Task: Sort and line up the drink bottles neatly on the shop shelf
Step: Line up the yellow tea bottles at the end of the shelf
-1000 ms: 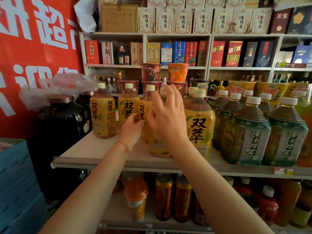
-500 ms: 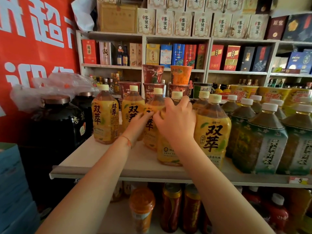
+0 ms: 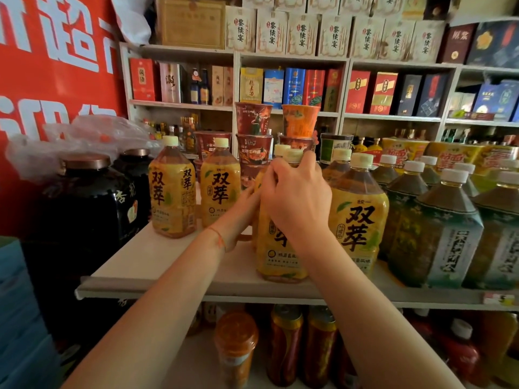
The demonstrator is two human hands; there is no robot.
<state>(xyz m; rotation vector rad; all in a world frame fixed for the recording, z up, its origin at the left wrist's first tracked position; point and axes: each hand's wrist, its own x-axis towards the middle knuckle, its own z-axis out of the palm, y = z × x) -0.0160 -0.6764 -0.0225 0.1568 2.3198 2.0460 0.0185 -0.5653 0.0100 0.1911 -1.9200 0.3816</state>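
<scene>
Yellow-labelled tea bottles (image 3: pixel 172 192) with cream caps, green-labelled bottles (image 3: pixel 438 234) with white caps, red banner (image 3: pixel 56 66)
</scene>
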